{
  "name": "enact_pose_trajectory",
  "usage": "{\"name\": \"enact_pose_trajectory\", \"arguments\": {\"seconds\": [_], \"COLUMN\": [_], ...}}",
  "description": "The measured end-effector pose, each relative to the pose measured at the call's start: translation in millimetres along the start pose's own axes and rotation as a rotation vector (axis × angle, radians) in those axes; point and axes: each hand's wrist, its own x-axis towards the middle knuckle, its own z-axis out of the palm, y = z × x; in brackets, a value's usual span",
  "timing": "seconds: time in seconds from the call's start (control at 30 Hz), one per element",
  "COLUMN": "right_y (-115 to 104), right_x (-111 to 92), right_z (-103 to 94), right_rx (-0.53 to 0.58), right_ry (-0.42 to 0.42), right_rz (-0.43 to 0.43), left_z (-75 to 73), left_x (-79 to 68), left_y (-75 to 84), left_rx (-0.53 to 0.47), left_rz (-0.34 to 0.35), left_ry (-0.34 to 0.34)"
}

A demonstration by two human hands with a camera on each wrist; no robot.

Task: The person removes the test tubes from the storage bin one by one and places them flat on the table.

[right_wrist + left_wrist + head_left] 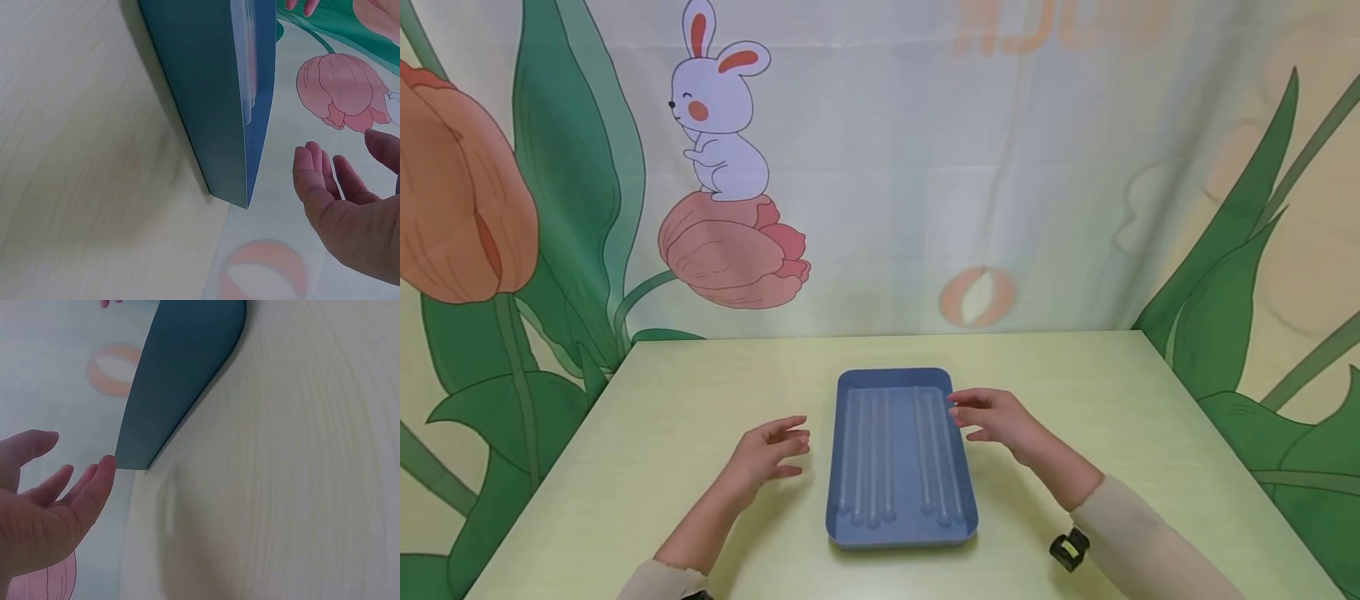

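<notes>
A blue rectangular tray (907, 483) lies on the table, its long sides running away from me. Inside it are several clear test tubes with rounded near ends, in a left group (872, 458) and a right group (942, 458), a gap between them. My left hand (763, 458) hovers left of the tray, fingers loosely bent and holding nothing. On the other side, my right hand (1000, 423) is held by the right rim, its fingertips overlapping the rim in the head view; whether they touch it I cannot tell. The right wrist view shows that hand (350, 212) holding nothing.
The pale wooden table (700, 392) extends to both sides of the tray. Behind it hangs a printed cloth (880, 208) with tulips and a rabbit. A small black device (1069, 550) is at my right sleeve.
</notes>
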Motion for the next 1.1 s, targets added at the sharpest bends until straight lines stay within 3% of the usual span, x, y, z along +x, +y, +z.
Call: {"name": "enact_pose_trajectory", "arguments": {"seconds": [0.37,0.87,1.1], "right_y": [-3,-2,-4], "right_x": [2,16,21], "right_z": [8.8,15.5,20.1], "right_rx": [0.047,0.149,0.183], "right_ry": [-0.051,-0.096,-0.089], "right_rz": [0.072,0.183,0.237], "left_z": [1.2,6.2,10.6], "left_x": [0.1,1.4,1.6], "left_y": [-7.0,-14.3,-20.4], "left_rx": [-0.075,-0.142,-0.206], "left_rz": [-0.013,-0.046,-0.081], "left_ry": [-0.084,-0.150,-0.142]}}
